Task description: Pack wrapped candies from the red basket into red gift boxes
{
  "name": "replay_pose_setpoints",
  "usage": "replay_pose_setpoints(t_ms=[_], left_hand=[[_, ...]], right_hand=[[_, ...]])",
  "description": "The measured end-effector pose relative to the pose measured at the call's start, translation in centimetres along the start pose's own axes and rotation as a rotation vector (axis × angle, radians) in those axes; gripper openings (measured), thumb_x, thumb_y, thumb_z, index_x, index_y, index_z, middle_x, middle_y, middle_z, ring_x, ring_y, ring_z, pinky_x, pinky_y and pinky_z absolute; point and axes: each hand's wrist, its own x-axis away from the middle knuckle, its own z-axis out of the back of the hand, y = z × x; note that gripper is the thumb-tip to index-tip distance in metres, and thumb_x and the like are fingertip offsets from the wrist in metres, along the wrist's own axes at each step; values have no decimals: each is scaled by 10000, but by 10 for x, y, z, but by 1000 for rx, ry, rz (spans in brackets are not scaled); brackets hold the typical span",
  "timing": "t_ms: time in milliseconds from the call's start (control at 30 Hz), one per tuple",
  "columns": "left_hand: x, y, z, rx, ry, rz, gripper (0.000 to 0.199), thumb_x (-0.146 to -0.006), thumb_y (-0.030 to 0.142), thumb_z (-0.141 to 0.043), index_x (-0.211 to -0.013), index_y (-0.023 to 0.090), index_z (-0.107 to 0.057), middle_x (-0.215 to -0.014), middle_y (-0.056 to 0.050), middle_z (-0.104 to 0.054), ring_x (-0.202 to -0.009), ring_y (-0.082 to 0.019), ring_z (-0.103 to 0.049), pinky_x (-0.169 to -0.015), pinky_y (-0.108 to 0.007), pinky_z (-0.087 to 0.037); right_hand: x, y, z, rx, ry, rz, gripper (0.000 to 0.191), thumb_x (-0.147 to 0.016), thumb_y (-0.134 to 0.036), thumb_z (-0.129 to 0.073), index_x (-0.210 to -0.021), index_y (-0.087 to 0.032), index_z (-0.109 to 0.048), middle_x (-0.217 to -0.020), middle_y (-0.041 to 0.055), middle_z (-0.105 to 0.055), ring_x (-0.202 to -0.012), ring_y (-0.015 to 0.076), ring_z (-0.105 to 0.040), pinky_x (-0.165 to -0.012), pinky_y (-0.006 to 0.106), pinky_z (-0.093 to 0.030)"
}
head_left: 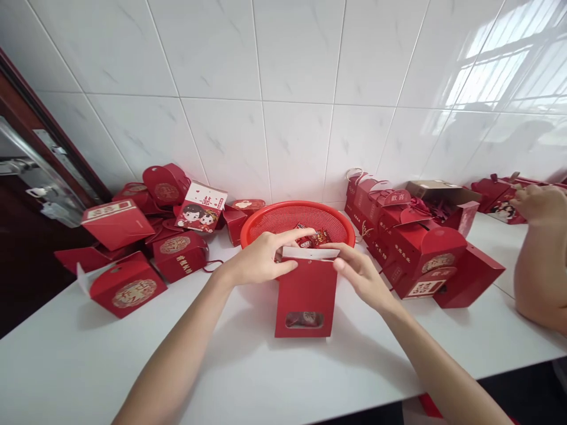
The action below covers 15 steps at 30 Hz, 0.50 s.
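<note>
Upright on the white table stands a red gift box, with a small window low on its front that shows something wrapped inside. A white flap sticks up along its top edge. My left hand grips the box's top left corner between thumb and fingers. At the top right corner, my right hand has its thumb in front and its fingers behind the flap. Just behind the box sits a red plastic basket holding several red wrapped packets, partly hidden by my hands.
Several red boxes lie piled at the left. A row of closed red boxes stands at the right, near an open brown carton. Another person's arm reaches in at the far right. A tiled wall rises behind the table.
</note>
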Motion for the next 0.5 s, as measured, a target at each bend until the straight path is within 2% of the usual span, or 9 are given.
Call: replay_pose_setpoints(t_ms=[33,100,167,233,333,400,500], left_hand=[[-1,-1,-2,20,37,-4,567,-855,217,-616,-1417,275,-562,-1116,-12,-761,-872,-176,-709,-805,-276,-555],[-4,-3,-6,56,80,-39,354,-875,241,-610,-1219,238,-697,-1059,-21,-769,-847,-171,-702,-779,-270,-558],[-5,-5,-8,75,100,-87,198,-892,266,-606,-1007,215,-759,-1031,-38,-771,-900,-190,-702,-801,-280,-560],[-5,-5,-10,81,112,-124,183,-906,291,-603,-935,218,-769,-1014,-51,-773,-949,-211,-702,-830,-301,-565],[-3,-2,-9,98,108,-178,180,-907,304,-615,-910,222,-775,-1027,-68,-771,-995,-227,-700,-878,-332,-568],[1,1,-6,140,53,-209,163,-869,307,-667,-953,221,-777,-1103,-82,-756,-1059,-246,-685,-926,-358,-559],[5,1,0,340,-25,-240,426,-797,359,-749,-1203,237,-709,-1306,-107,-679,-1177,-297,-643,-1004,-426,-534]], right_hand=[[0,0,-1,-75,30,-28,483,-986,-583,-466,-1202,-206,-678,-1206,117,-713,-1133,247,-665,-1012,413,-511],[0,-2,-2,-184,75,-81,532,-1003,-598,-402,-1127,-194,-725,-1134,119,-742,-1085,243,-689,-1002,412,-517],[0,-4,-2,-197,101,-111,474,-972,-585,-491,-1098,-205,-744,-1114,106,-753,-1068,242,-694,-987,407,-526],[0,-4,-3,-169,113,-125,388,-914,-543,-617,-1094,-224,-747,-1111,89,-757,-1057,241,-697,-945,395,-551],[4,-7,-2,-158,109,-92,331,-863,-494,-698,-1050,-227,-753,-1049,82,-772,-978,239,-723,-855,379,-592],[10,-16,2,-86,145,-22,274,-858,-454,-715,-999,-224,-763,-998,79,-778,-921,235,-731,-811,371,-605],[22,-42,18,94,316,103,163,-876,-367,-717,-971,-247,-771,-939,57,-775,-863,224,-725,-784,363,-606]])
